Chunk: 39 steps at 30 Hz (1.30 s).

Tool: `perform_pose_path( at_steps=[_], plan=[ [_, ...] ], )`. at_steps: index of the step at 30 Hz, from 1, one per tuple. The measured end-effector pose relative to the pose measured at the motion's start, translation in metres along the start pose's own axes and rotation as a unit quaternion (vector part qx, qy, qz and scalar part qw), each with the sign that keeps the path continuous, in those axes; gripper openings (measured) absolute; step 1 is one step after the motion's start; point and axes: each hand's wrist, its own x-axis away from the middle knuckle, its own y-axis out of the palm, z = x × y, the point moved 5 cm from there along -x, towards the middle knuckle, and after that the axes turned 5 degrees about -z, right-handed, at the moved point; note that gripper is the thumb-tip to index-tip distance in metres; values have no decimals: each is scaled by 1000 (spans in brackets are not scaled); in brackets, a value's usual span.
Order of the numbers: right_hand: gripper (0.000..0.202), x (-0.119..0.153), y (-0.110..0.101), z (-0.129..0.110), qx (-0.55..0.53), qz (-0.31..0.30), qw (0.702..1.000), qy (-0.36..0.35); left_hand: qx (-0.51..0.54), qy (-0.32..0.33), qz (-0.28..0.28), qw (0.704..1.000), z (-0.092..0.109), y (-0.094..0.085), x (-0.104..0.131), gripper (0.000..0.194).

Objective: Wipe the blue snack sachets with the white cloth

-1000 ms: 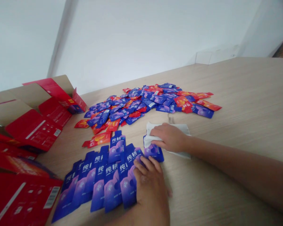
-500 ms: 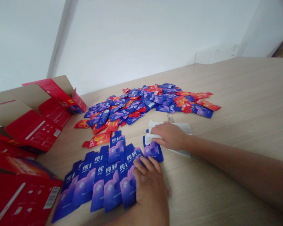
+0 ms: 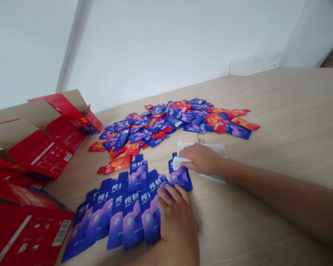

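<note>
Several blue-purple sachets lie overlapping in rows on the wooden table. My left hand rests on the right end of these rows, fingers spread a little, palm down. My right hand has its fingers closed on a white cloth, whose left edge lies over the upper part of a single blue sachet. That sachet is flat on the table, just beyond my left fingertips. Another blue sachet lies at the top of the rows.
A wide pile of blue and red sachets spreads across the middle of the table. Opened red cartons stand along the left side. A white wall rises behind the table.
My right hand and the cloth have shifted very slightly to the right. My left hand stays in place on the sachets.
</note>
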Motion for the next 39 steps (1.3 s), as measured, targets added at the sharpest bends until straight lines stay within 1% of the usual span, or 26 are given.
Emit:
perform_pose_path(
  at_steps=[2,4,6,9,12,14,16,20,22,24,29,32,35,37,39],
  plan=[
    [26,1,-1,-9,-6,0,999,-35,-1,0,0,1000,-1,1,0,89],
    [24,2,1,-17,-5,-12,997,-70,2,13,-1,1000,0,1,0,89],
    [23,2,4,-20,0,-23,997,-79,5,18,-4,1000,-1,1,0,90],
    [24,-1,6,-9,9,-17,999,-35,5,10,-11,1000,-2,1,0,92],
    [25,-2,6,4,18,-16,1000,13,4,17,-11,1000,-1,-1,0,91],
    [26,-2,4,7,21,-15,999,22,-3,9,-10,1000,-1,-2,1,90],
    [25,0,3,2,17,-12,1000,0,-7,3,-8,1000,-2,-3,1,90],
    [23,4,4,-21,0,-22,995,-96,0,30,2,1000,-2,-4,2,87],
    [23,5,5,-28,-4,-26,992,-122,-8,20,4,1000,-2,-3,1,85],
    [23,4,6,-27,-3,-25,993,-114,-21,6,3,1000,-2,-2,1,87],
    [25,-1,5,-3,9,-13,1000,-20,-27,2,4,1000,1,-1,1,92],
    [26,-1,4,4,20,-13,1000,2,-18,4,6,1000,-1,-2,2,95],
    [26,0,4,-2,18,-18,1000,-18,-16,20,7,1000,-2,-3,2,89],
    [25,2,4,-12,9,-23,998,-52,-20,23,8,999,-3,-3,2,84],
    [24,3,4,-21,-3,-26,996,-84,-21,18,8,1000,-3,-3,2,83]
  ],
)
